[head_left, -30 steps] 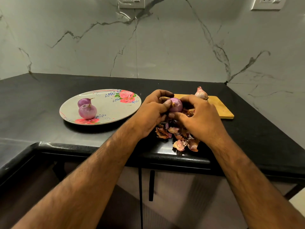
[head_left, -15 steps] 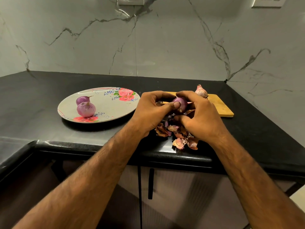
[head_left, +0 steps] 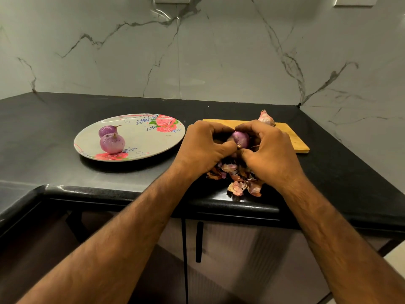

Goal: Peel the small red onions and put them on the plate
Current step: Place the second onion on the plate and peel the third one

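we have the onion [head_left: 241,138] caught between both grips, over the heap of peels [head_left: 237,185]. the left grip [head_left: 203,145] curls round its left side, thumb pressed near the root tuft. the right grip [head_left: 270,150] curls round its right side, thumb and forefinger pinching at that same end. both are closed on the onion with fingers bent, and we see nothing else in them.

the onion's long axis runs roughly from the far side towards us, with the root end facing us between the two thumbs. the side we can see is purple and glossy, so we judge it nearly bare, though the fingers hide its far side.

the plate [head_left: 142,140] sits on the desk [head_left: 43,128] out to the left of the grips, nearer the left grip, with two peeled onions [head_left: 112,143] on its left part. we would expect the left grip to carry this one across. just beyond the right grip's knuckles, one unpeeled onion [head_left: 266,118] waits on the board [head_left: 294,138].
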